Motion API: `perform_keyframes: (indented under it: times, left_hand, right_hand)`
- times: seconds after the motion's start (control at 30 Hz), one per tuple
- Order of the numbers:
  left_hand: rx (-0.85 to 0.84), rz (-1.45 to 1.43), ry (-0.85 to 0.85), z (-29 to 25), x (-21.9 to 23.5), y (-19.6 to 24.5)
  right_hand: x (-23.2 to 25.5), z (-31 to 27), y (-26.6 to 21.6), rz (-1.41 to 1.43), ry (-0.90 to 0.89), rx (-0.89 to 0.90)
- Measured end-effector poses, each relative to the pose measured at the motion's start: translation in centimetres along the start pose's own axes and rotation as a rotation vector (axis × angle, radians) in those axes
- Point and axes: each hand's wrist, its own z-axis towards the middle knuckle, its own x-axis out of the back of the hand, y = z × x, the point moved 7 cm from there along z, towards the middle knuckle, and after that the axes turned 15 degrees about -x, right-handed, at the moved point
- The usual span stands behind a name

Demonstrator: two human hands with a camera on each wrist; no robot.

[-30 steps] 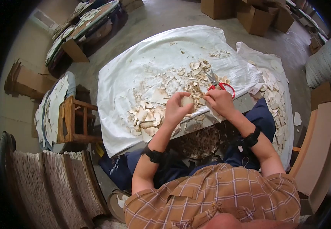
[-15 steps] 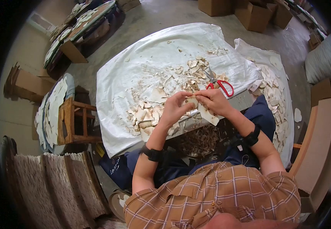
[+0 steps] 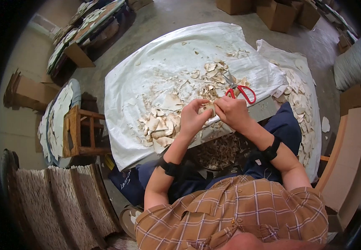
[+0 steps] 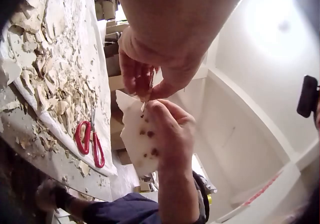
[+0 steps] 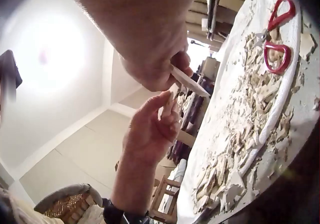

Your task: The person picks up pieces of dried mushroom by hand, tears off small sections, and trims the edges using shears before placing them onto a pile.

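Your left hand and right hand both pinch one pale flat piece, held between them just above the table's near edge. Red scissors lie on the white sheet just beyond your right hand, among loose scraps.

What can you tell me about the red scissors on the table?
The scissors have two red oval handle loops and short grey metal blades. They lie flat and shut on the white sheet, among pale flaky scraps, near the table edge, handles toward the person. Neither hand touches them; the right hand is nearest.
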Motion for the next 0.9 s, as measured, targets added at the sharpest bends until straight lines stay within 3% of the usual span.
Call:
perform_keyframes:
  times: [0.07,0.13,0.27,0.33,0.37,0.4,0.47,0.53,0.57,0.83,0.9]
  left_hand:
    - [-0.002,0.026,0.005,0.1,0.3,-0.7]
    - [-0.118,0.014,0.001,0.4,0.4,0.1]
    - [0.013,-0.162,-0.012,0.2,0.4,1.3]
    - [0.078,-0.371,-0.046,-0.2,0.2,1.5]
    - [0.076,-0.371,-0.044,-0.2,0.5,1.8]
    - [0.051,-0.332,-0.109,-0.1,0.6,2.2]
    - [0.036,-0.299,-0.181,-0.2,0.0,2.3]
    - [-0.027,-0.408,-0.051,0.4,0.1,2.1]
    - [0.043,-0.401,-0.126,0.3,0.1,1.5]
    - [-0.011,-0.284,-0.156,0.2,-0.4,0.6]
    - [-0.029,-0.301,-0.148,0.2,-0.6,1.0]
  right_hand:
    - [-0.2,0.0,0.1,0.005,0.026,-0.025]
    - [-0.2,0.0,0.7,0.172,0.058,-0.076]
    - [-1.3,0.3,3.0,0.385,0.035,-0.165]
    - [-2.9,0.5,7.9,0.701,-0.081,-0.685]
    - [-2.4,0.7,9.0,0.714,-0.083,-0.704]
    - [-1.9,0.8,9.2,0.713,-0.083,-0.703]
    - [-1.7,0.9,7.2,0.327,-0.273,-0.38]
    - [-1.7,0.3,6.3,0.347,-0.323,-0.385]
    - [-1.5,0.1,5.3,0.401,-0.323,-0.347]
    - [-0.9,-0.3,2.9,0.429,-0.363,-0.137]
    - [-0.9,-0.2,3.1,0.453,-0.409,-0.193]
